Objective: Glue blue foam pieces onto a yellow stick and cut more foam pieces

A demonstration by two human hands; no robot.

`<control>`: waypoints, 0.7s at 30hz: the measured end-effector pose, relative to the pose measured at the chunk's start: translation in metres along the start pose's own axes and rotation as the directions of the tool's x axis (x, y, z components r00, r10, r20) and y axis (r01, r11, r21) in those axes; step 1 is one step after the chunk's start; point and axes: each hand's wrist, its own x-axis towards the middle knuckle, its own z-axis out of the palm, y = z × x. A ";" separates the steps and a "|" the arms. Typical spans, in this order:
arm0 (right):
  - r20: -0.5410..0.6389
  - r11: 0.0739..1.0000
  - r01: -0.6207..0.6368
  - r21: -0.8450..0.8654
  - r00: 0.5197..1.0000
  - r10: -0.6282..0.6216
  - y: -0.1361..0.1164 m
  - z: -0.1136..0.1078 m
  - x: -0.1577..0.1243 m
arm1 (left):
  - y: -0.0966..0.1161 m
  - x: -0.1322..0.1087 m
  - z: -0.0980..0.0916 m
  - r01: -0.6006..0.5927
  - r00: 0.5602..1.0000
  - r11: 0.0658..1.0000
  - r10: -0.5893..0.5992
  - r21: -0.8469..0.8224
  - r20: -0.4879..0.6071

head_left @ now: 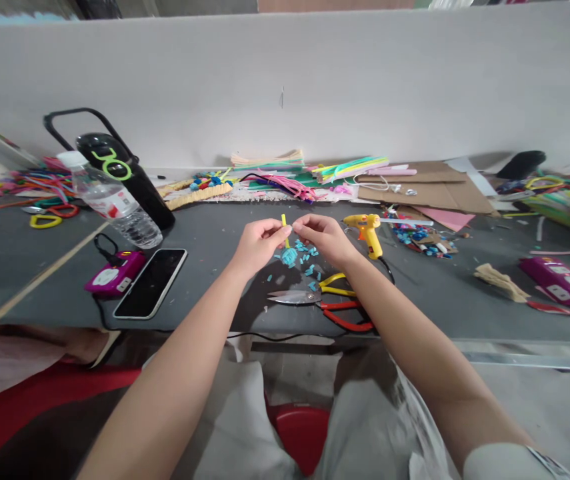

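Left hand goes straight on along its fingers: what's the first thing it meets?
Probably the fingertips of the right hand. The left hand, with a yellow strip in its grip, points almost at them. One view leaves depth unclear, so I can't tell if they already touch.

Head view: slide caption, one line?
Left hand pinching a yellow strip, right hand close beside it, above small blue pieces; scissors and a yellow glue gun on the gray table.
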 end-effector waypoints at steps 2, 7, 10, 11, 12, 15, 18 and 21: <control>0.070 1.000 0.003 0.012 0.998 -0.004 0.000 -0.001 -0.001 | 0.000 0.000 -0.001 -0.007 1.000 1.000 0.008 -0.005 0.012; 0.198 0.998 -0.022 0.057 0.980 0.011 0.003 -0.005 -0.002 | 0.000 -0.001 -0.002 -0.024 0.998 0.999 0.025 -0.031 0.059; 0.228 0.997 -0.036 0.069 0.974 0.019 0.004 -0.007 -0.002 | 0.001 -0.001 -0.002 -0.021 0.998 0.999 0.024 -0.040 0.063; 0.225 0.997 -0.041 0.065 0.974 0.025 0.003 -0.007 -0.002 | 0.001 -0.001 -0.002 -0.021 0.998 0.999 0.023 -0.041 0.059; 0.212 0.998 -0.043 0.054 0.977 0.031 0.003 -0.007 -0.002 | 0.001 -0.001 -0.002 -0.021 0.998 0.999 0.022 -0.038 0.052; 0.134 0.999 -0.038 -0.018 0.990 0.040 -0.001 -0.006 -0.002 | -0.002 0.001 -0.002 -0.012 1.000 1.000 0.012 -0.013 0.003; 0.054 0.996 -0.036 -0.079 0.998 0.040 -0.004 -0.004 -0.002 | -0.007 0.003 -0.003 0.016 0.997 1.000 -0.016 0.001 -0.077; 0.002 0.993 -0.051 -0.102 0.999 0.052 -0.005 -0.003 -0.002 | -0.011 0.005 -0.004 0.043 0.986 0.999 -0.045 -0.018 -0.161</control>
